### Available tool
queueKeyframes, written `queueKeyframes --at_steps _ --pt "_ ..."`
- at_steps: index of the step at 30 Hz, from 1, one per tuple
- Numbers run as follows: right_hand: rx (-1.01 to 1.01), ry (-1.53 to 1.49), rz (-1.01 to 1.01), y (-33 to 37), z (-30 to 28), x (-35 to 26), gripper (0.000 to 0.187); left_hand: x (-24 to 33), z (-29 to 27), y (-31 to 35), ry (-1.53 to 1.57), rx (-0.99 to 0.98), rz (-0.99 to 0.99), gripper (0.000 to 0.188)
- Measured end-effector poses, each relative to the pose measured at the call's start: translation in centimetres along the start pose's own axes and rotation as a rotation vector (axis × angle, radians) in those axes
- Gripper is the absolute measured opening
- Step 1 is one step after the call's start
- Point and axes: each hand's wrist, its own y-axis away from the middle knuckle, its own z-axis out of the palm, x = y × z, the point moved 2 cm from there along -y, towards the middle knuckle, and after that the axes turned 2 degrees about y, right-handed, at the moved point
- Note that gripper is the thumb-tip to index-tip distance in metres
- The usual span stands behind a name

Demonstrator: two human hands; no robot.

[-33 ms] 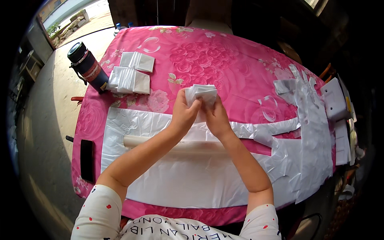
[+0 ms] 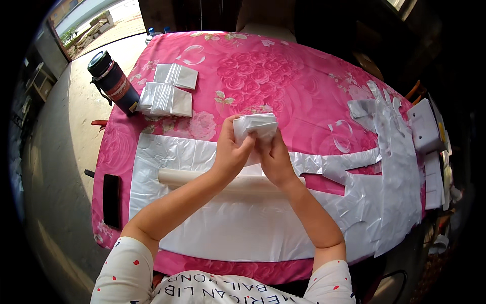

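Observation:
A small stack of flat white squares is gripped between my two hands above the middle of the table; whether they are folded film or packets I cannot tell. My left hand closes on its left side, thumb across the front. On the opposite side, my right hand is closed around the lower right part. Beneath my forearms lies a wide sheet of white plastic film, with a pale roll lying across it. Two piles of similar white squares, a far one and a nearer one, lie at the far left.
A dark flask stands by the left edge, near the piles. A black phone lies at the near left. Crumpled film covers the right end of the pink flowered tablecloth. Beyond that edge is a white box.
The stack and both hands sit slightly lower in the picture, and the squares are fanned a little differently. Both hands still hold them.

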Motion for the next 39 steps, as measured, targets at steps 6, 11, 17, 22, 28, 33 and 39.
queueKeyframes --at_steps 6,11,17,22,28,33,39 --pt "-0.130 0.017 -0.191 13.4 5.1 0.2 0.081 1.6 -4.8 13.2 -0.377 -0.296 0.372 0.091" --pt "-0.137 0.086 -0.092 16.7 7.1 2.6 0.086 -0.7 -7.0 17.8 -0.580 -0.278 0.249 0.095" --pt "-0.216 0.399 -0.132 16.7 6.6 3.5 0.092 -1.0 -7.2 17.7 -0.595 -0.337 0.282 0.069" --pt "-0.128 0.616 -0.195 16.1 5.1 -1.1 0.098 0.0 -7.1 17.9 -0.756 -0.335 0.240 0.048" --pt "-0.293 0.934 -0.307 15.1 6.2 -3.7 0.071 0.0 -6.5 18.0 -0.876 -0.348 0.231 0.045" --pt "-0.280 0.383 -0.101 14.4 4.4 -2.1 0.052 1.6 -7.3 17.7 -0.785 -0.368 0.232 0.062" --pt "-0.195 -0.242 0.178 15.4 4.7 2.6 0.051 3.4 -7.7 18.7 -0.600 -0.332 0.075 0.097"
